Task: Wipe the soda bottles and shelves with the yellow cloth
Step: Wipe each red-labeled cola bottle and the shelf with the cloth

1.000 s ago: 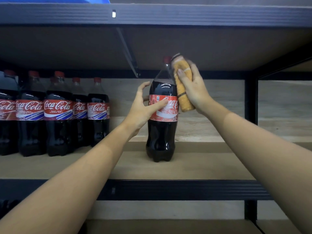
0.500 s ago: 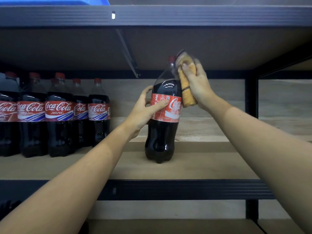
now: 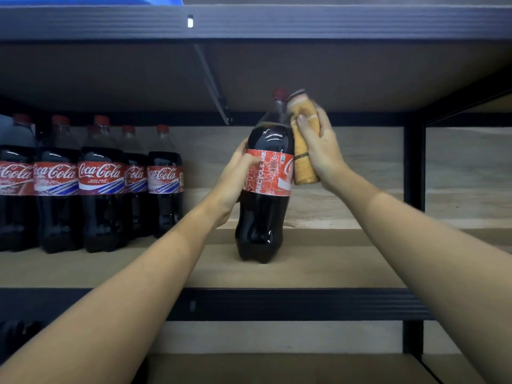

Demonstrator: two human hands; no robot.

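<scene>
Blue bin (image 3: pixel 91 0) on top shelf.

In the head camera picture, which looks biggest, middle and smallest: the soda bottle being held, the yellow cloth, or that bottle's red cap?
1. Soda bottle
2. Yellow cloth
3. Red cap

All sit equally near the camera, so this ranking is safe.

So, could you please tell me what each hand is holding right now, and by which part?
The left hand grips the soda bottle at its red label; the right hand holds the folded yellow cloth around its middle, against the bottle's shoulder.
</scene>
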